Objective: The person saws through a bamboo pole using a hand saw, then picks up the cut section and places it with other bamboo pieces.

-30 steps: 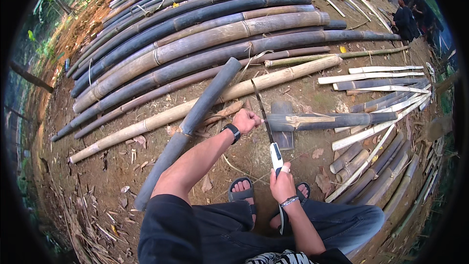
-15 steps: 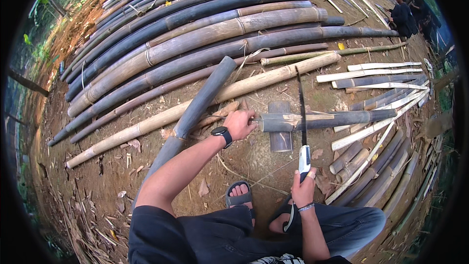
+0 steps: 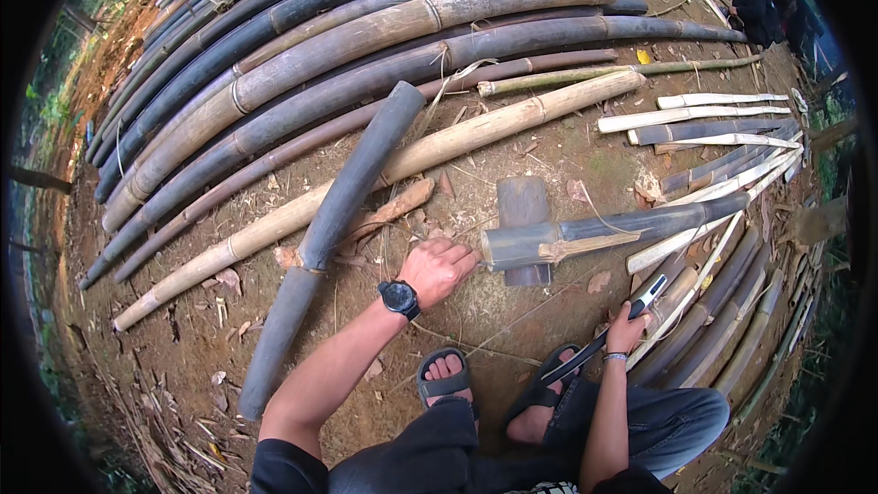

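right grip point(image 3: 627, 329) wraps saw handle point(image 3: 652, 290), lower right; left grip point(image 3: 439, 270) i cannot tell; bamboo point(image 3: 631, 223) might roll, if loosely held.

Outdoors, in daylight. Bare brown earth point(image 3: 494, 316) littered with dry leaves point(image 3: 599, 282) spreads across the middle of the frame. Reddish-orange soil point(image 3: 103, 69) runs along the upper left, beside green foliage point(image 3: 48, 117) at the left edge.
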The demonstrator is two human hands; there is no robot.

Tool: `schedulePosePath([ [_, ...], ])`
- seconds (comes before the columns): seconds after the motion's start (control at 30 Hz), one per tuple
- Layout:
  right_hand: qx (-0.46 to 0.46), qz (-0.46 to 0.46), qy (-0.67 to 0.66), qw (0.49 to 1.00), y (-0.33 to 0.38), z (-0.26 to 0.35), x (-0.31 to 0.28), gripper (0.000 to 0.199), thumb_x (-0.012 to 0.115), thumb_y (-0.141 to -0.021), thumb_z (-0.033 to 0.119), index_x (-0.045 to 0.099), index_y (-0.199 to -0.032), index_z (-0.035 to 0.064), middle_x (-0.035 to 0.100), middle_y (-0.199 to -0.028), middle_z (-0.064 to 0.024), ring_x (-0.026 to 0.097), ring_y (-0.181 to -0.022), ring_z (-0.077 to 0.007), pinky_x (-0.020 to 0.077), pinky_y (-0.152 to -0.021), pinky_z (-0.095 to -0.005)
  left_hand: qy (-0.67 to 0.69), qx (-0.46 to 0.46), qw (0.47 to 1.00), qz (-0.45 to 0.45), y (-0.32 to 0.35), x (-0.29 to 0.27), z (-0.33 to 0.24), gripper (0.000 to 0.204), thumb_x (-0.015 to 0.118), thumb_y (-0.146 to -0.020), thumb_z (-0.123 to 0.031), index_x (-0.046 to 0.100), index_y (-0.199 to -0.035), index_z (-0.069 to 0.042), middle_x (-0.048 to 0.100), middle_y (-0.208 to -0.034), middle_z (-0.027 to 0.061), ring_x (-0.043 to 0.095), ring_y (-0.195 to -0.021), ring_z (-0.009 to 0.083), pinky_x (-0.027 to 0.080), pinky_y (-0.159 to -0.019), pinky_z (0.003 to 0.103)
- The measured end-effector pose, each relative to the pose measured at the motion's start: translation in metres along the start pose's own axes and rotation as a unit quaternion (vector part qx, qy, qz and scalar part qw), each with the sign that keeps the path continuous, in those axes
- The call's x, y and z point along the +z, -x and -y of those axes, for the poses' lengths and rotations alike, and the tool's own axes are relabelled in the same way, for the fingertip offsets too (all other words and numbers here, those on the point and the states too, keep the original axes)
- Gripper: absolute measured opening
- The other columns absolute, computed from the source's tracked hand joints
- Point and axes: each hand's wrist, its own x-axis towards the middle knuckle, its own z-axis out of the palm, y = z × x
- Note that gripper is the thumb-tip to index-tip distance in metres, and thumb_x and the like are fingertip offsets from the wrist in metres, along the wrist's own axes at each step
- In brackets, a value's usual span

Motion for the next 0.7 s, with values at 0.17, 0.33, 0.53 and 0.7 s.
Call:
schedulePosePath([
  [0.17, 0.063, 0.013, 0.044, 0.997, -0.030, -0.053, 0.018, 0.037, 0.069, -0.087, 0.019, 0.044, -0.106, 0.0013, 0.063, -0.076, -0.0154, 0.063, -0.068, -0.0245, 0.0499, -0.066, -0.0367, 0.024, -0.011, 1.000, -0.008, 0.003, 0.001, -0.003, 0.018, 0.065, -0.083, -0.019, 0.063, -0.099, -0.009, 0.060, -0.078, 0.0033, 0.063, -0.071, 0.0217, 0.053, -0.059, 0.035],
  [0.33, 0.025, 0.028, 0.064, 0.997, -0.047, -0.094, 0.021, 0.046, 0.074, -0.081, 0.016, 0.046, -0.113, -0.0018, 0.065, -0.081, -0.0150, 0.065, -0.078, -0.0263, 0.0493, -0.073, -0.0374, 0.044, -0.003, 0.998, -0.036, -0.015, -0.005, -0.004, 0.016, 0.071, -0.081, -0.018, 0.064, -0.093, -0.010, 0.064, -0.085, 0.0034, 0.065, -0.073, 0.0213, 0.053, -0.061, 0.033],
  [0.53, -0.284, -0.007, 0.099, 0.954, -0.018, 0.029, 0.016, 0.067, 0.073, -0.078, 0.010, 0.039, -0.135, -0.0023, 0.047, -0.130, -0.0237, 0.050, -0.116, -0.0372, 0.0393, -0.100, -0.0457, 0.027, 0.010, 0.999, -0.043, -0.011, 0.001, 0.004, 0.015, 0.071, -0.081, -0.017, 0.064, -0.092, -0.010, 0.065, -0.087, 0.0034, 0.065, -0.073, 0.0210, 0.054, -0.060, 0.034],
  [0.7, -0.517, 0.152, 0.079, 0.839, 0.003, 0.138, 0.011, 0.068, 0.078, -0.073, 0.019, 0.048, -0.132, 0.0046, 0.050, -0.129, -0.0188, 0.047, -0.119, -0.0395, 0.0343, -0.105, -0.0468, 0.037, 0.028, 0.997, -0.066, -0.015, -0.004, 0.001, 0.015, 0.070, -0.078, -0.012, 0.065, -0.092, -0.009, 0.065, -0.089, 0.0043, 0.065, -0.073, 0.0211, 0.054, -0.060, 0.033],
])
